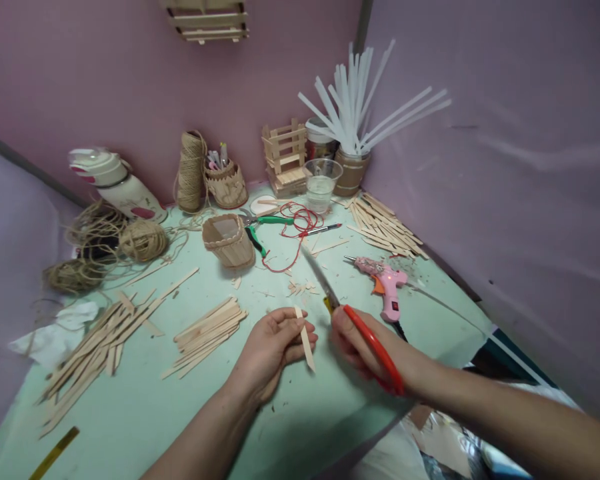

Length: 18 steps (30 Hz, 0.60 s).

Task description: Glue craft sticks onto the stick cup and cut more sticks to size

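My left hand (280, 350) pinches a flat wooden craft stick (306, 343) between thumb and fingers; its lower end is cut at a slant. To the right of it, my right hand (360, 347) grips a pair of scissors with red handles (375, 353). The scissor blades point up and away, apart from the stick. Beyond the hands lie small wooden offcuts (303, 288). Left of my left hand rests a neat pile of craft sticks (210, 333).
A pink glue gun (387, 287) lies at right, below more sticks (387, 227). Green-handled pliers (275, 219), red cord (300, 217) and a stick-covered cup (230, 243) stand mid-table. Twine (143, 240), a bottle (125, 187) and loose sticks (105, 340) occupy the left.
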{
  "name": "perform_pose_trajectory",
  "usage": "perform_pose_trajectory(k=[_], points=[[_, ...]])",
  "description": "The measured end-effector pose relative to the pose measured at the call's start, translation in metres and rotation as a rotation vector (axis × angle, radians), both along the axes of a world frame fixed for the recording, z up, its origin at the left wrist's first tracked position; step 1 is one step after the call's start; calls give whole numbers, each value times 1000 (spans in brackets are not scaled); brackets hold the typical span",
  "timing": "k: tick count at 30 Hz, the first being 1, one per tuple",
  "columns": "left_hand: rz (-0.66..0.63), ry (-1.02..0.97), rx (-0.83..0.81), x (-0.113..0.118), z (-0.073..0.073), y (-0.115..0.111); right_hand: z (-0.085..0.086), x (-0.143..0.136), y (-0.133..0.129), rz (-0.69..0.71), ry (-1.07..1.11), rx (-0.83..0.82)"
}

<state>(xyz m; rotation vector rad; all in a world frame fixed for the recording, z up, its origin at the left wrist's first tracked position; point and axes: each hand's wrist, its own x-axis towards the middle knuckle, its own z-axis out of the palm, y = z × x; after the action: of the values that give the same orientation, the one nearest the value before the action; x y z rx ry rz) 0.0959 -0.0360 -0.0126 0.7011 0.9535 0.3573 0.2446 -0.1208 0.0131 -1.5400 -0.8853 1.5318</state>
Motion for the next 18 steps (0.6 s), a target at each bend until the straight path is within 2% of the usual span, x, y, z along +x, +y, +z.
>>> perform_pose_trajectory(k=[3, 7, 10, 12, 15, 18], points=[[54, 2, 56, 0, 0, 1, -17, -14, 17, -287, 332, 229], [98, 7, 97, 1, -1, 3, -34, -26, 38, -540, 515, 328], [127, 3, 142, 1, 2, 5, -38, -26, 40, -569, 533, 328], [142, 11, 234, -1, 6, 8, -39, -24, 38, -552, 533, 326], [170, 95, 485, -13, 18, 18, -39, -22, 34, -522, 524, 302], [227, 317, 825, -43, 34, 35, -40, -22, 32, -496, 504, 290]])
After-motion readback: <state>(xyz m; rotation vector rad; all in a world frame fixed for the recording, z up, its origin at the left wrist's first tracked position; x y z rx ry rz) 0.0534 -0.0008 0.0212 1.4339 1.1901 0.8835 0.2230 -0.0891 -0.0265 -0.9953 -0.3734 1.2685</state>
